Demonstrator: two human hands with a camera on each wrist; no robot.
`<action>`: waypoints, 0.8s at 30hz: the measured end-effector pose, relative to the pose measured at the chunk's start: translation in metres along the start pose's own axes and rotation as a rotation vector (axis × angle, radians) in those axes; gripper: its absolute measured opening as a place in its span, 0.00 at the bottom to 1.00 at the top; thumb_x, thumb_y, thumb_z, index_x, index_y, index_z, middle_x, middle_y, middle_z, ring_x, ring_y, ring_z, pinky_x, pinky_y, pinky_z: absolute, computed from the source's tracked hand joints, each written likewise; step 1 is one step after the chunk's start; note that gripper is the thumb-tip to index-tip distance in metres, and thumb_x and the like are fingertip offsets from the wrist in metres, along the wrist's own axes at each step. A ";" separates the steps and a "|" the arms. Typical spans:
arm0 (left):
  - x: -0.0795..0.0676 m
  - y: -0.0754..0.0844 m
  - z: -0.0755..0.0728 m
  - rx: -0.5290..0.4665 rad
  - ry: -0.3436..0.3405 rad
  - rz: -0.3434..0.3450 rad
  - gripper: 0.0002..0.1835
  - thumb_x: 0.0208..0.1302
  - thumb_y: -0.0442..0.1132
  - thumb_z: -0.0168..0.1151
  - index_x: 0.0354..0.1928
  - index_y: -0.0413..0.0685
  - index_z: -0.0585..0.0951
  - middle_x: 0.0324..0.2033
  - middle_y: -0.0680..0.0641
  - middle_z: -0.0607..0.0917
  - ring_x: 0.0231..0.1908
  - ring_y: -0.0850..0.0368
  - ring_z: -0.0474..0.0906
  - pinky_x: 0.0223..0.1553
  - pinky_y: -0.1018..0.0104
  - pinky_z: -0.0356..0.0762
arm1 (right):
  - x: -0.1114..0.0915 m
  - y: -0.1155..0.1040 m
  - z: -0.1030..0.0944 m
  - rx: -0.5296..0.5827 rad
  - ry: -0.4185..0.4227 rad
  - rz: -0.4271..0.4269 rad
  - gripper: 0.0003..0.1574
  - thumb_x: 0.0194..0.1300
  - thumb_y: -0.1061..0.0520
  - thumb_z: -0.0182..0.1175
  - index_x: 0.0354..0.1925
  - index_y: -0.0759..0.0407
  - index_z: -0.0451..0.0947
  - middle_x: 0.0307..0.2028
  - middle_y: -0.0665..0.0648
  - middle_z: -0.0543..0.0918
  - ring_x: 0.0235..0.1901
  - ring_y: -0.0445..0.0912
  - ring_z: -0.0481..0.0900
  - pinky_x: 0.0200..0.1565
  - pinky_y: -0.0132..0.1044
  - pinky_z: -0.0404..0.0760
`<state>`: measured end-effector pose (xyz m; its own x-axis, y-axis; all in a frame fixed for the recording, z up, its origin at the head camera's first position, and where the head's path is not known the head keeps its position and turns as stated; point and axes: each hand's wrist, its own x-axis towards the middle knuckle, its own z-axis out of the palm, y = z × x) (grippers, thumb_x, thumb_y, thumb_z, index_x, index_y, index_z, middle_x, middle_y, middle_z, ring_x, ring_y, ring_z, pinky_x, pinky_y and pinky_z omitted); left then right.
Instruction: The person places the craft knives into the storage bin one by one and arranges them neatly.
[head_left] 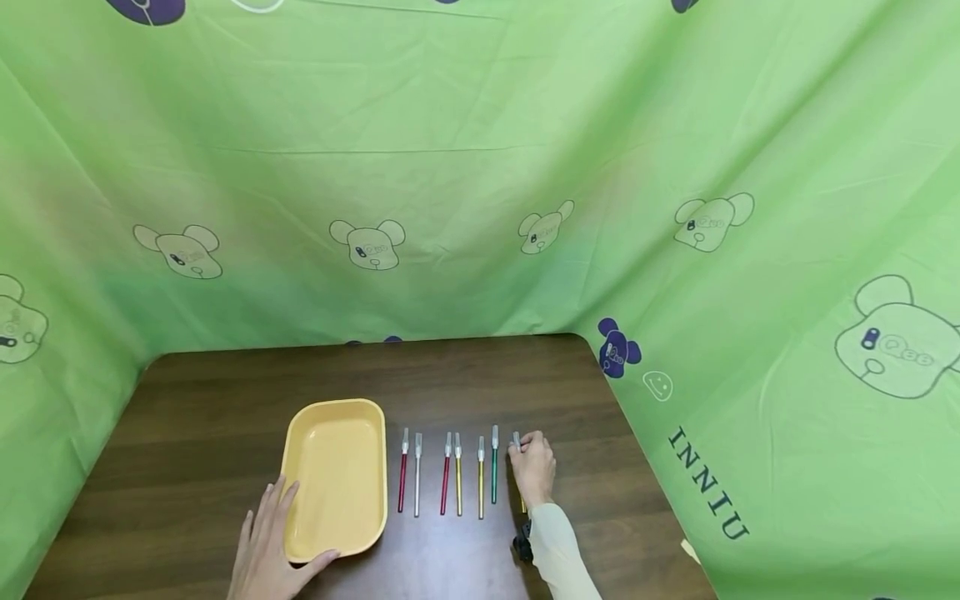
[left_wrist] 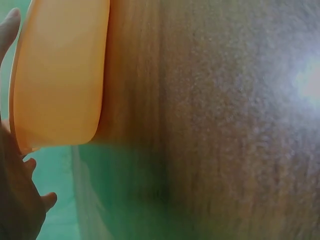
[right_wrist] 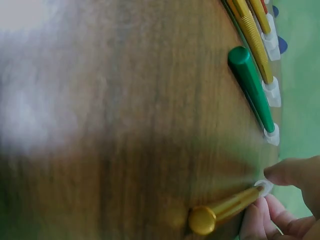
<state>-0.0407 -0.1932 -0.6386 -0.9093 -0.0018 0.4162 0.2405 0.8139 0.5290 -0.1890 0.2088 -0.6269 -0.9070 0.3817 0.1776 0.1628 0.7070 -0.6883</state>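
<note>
A yellow rectangular tray (head_left: 333, 467) sits left of centre on the table. My left hand (head_left: 264, 546) rests against it, fingers spread along the left rim and thumb at the near edge; in the left wrist view the tray's side wall (left_wrist: 60, 90) fills the upper left. At the right end of a row of capped craft knives, my right hand (head_left: 534, 468) pinches a gold craft knife (right_wrist: 232, 206) by its clear cap between thumb and fingers. Its handle points back toward the wrist. A green craft knife (head_left: 494, 467) lies just left of that hand.
Further left lie two gold craft knives (head_left: 481, 479), two red ones (head_left: 444, 483) and a silver one (head_left: 417, 479), roughly parallel, caps pointing away. A green patterned curtain (head_left: 450, 167) surrounds the back and sides of the brown wooden table (head_left: 202, 417).
</note>
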 end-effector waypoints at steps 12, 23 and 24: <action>0.000 0.001 0.002 -0.032 -0.002 -0.029 0.62 0.45 0.59 0.84 0.79 0.43 0.64 0.81 0.42 0.58 0.79 0.44 0.51 0.75 0.32 0.47 | 0.003 -0.004 0.000 -0.031 0.010 0.043 0.08 0.60 0.65 0.74 0.30 0.67 0.84 0.29 0.64 0.88 0.32 0.64 0.86 0.39 0.58 0.84; -0.002 0.002 0.002 -0.065 -0.002 -0.051 0.61 0.47 0.58 0.84 0.79 0.42 0.63 0.81 0.39 0.56 0.81 0.51 0.46 0.74 0.28 0.44 | 0.009 -0.015 -0.007 -0.039 0.011 0.077 0.08 0.59 0.65 0.75 0.26 0.66 0.86 0.27 0.65 0.89 0.33 0.64 0.87 0.39 0.58 0.85; -0.003 0.002 0.002 -0.066 -0.002 -0.050 0.61 0.47 0.58 0.84 0.79 0.42 0.63 0.82 0.39 0.56 0.81 0.51 0.45 0.75 0.29 0.43 | 0.010 -0.017 -0.008 -0.035 0.007 0.080 0.08 0.59 0.65 0.75 0.26 0.66 0.86 0.28 0.65 0.89 0.33 0.64 0.87 0.40 0.58 0.85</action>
<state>-0.0382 -0.1905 -0.6399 -0.9213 -0.0405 0.3867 0.2165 0.7728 0.5966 -0.1977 0.2052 -0.6078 -0.8878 0.4420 0.1282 0.2480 0.6941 -0.6758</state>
